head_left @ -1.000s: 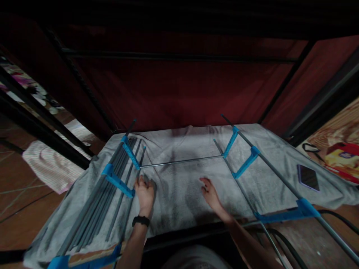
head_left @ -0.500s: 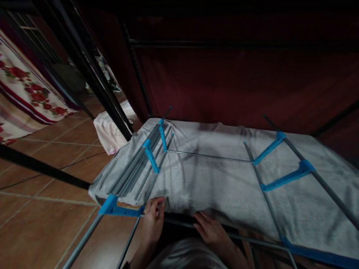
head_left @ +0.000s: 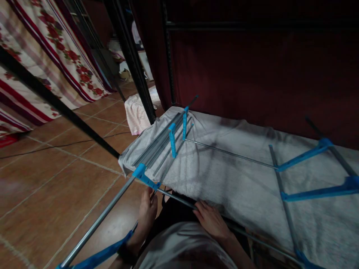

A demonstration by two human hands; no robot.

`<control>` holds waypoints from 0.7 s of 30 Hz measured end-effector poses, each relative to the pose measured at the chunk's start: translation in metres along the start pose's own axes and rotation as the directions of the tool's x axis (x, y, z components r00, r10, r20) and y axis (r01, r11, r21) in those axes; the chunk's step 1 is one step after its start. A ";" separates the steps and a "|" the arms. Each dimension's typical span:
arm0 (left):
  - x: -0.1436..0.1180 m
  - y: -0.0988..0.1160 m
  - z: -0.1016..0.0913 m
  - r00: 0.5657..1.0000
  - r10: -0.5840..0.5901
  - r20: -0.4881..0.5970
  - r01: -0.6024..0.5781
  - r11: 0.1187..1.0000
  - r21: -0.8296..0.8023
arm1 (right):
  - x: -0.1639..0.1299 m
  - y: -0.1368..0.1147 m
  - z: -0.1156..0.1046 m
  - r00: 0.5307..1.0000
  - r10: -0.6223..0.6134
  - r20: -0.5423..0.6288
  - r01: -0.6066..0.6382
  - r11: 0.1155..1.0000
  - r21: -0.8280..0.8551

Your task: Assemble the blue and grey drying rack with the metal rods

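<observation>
A drying rack of grey metal rods and blue plastic brackets (head_left: 171, 139) lies flat on a grey towel (head_left: 232, 175). My left hand (head_left: 147, 210) is at the rack's near left corner, fingers around a thin grey rod just below a blue bracket (head_left: 146, 178). My right hand (head_left: 211, 219) rests palm down on the near cross rod (head_left: 179, 200) at the towel's front edge, fingers spread. A bundle of loose grey rods (head_left: 157, 144) lies along the towel's left side.
Brown tiled floor (head_left: 56, 179) spreads to the left, with a striped cloth (head_left: 136, 112) on it. Black frame poles (head_left: 131, 56) rise behind. A dark red fabric wall (head_left: 252, 74) stands at the back. Floral curtain (head_left: 42, 56) hangs at far left.
The view has swung left and down. Both hands pulled back from the middle of the towel to its front edge, the left now on a rod at the corner bracket.
</observation>
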State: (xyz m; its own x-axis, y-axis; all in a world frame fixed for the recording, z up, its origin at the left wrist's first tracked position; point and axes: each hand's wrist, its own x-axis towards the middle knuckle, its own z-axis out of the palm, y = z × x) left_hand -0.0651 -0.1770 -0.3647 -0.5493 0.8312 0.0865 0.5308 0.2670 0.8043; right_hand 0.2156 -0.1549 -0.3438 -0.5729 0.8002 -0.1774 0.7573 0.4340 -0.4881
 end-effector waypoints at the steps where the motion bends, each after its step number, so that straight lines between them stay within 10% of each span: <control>1: 0.005 0.002 0.002 0.997 -0.009 0.073 0.007 1.000 0.017 | 0.001 -0.001 0.000 1.000 0.002 0.006 -0.002 1.000 -0.013; 21: 0.010 -0.011 0.015 0.993 -0.019 0.116 -0.024 0.932 0.362 | 0.005 -0.005 -0.003 0.993 0.090 0.078 -0.092 0.996 0.022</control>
State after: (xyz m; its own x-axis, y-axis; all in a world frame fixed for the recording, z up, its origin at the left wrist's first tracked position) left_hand -0.0670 -0.1642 -0.3810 -0.4807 0.8769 0.0025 0.7416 0.4051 0.5347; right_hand 0.2103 -0.1515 -0.3394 -0.5251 0.8014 -0.2864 0.7996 0.3493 -0.4886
